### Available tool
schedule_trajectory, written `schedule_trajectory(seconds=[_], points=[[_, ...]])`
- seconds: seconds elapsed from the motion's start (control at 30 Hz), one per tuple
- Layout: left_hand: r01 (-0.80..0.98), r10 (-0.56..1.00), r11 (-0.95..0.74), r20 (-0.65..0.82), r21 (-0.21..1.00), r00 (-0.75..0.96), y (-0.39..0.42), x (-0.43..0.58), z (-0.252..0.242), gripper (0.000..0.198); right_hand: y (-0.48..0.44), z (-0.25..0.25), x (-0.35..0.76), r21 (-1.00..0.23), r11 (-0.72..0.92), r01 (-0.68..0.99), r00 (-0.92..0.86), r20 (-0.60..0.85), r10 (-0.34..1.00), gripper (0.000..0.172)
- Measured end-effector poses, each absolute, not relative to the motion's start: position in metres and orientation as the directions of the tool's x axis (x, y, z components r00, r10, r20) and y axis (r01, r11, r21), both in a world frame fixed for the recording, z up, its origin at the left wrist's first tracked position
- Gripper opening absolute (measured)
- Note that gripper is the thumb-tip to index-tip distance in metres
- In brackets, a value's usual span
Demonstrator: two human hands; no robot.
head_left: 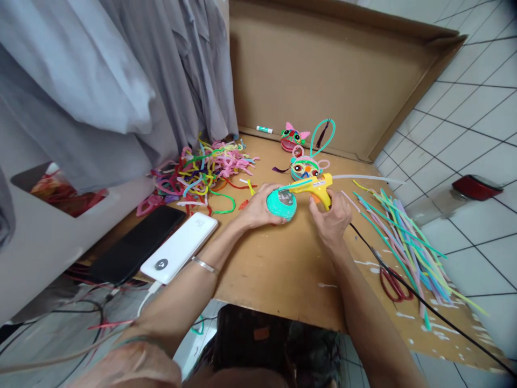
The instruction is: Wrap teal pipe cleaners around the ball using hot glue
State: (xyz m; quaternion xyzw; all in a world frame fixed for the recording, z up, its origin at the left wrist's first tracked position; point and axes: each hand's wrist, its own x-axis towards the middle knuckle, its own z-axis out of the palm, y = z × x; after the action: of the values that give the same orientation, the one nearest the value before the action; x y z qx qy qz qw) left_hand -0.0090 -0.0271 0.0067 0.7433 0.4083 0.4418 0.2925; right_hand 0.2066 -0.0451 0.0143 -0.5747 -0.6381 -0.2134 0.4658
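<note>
My left hand [259, 207] is wrapped round a turquoise ball [280, 212], which looks wound with pipe cleaner and has a bare greyish patch on top. A turquoise pipe cleaner end [302, 184] sticks out from the ball towards the right, alongside the nozzle. My right hand [334, 214] grips a yellow hot glue gun [321, 188] by its handle. The gun points left, its tip at the ball's upper edge; whether it touches, I cannot tell. A clear glue stick [363, 177] juts from the gun's back.
Behind stand two colourful pipe cleaner figures, one with a pink ear-like top [294, 137], one with a turquoise loop [306, 168]. Tangled pipe cleaners [202, 170] lie left, straight ones [407, 242] right, near red-handled scissors [393, 284]. A white power bank [180, 248] and black phone [139, 242] sit left.
</note>
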Motion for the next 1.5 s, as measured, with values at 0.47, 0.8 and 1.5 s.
schedule_trajectory(seconds=[0.47,0.8,1.5], points=[[0.332,0.856,-0.508,0.421,0.795,0.3,-0.027,-0.01,0.006,0.088,-0.046,0.015,0.207,-0.253,0.268,0.93,0.083,0.853,0.516,0.036],[0.346,0.846,-0.52,0.415,0.781,0.334,-0.028,-0.012,0.009,0.087,-0.046,0.019,0.211,-0.277,0.296,0.914,0.066,0.823,0.564,0.037],[0.333,0.826,-0.544,0.423,0.77,0.371,-0.026,-0.013,0.009,0.085,-0.043,0.027,0.221,-0.24,0.435,0.868,-0.009,0.868,0.496,0.022]])
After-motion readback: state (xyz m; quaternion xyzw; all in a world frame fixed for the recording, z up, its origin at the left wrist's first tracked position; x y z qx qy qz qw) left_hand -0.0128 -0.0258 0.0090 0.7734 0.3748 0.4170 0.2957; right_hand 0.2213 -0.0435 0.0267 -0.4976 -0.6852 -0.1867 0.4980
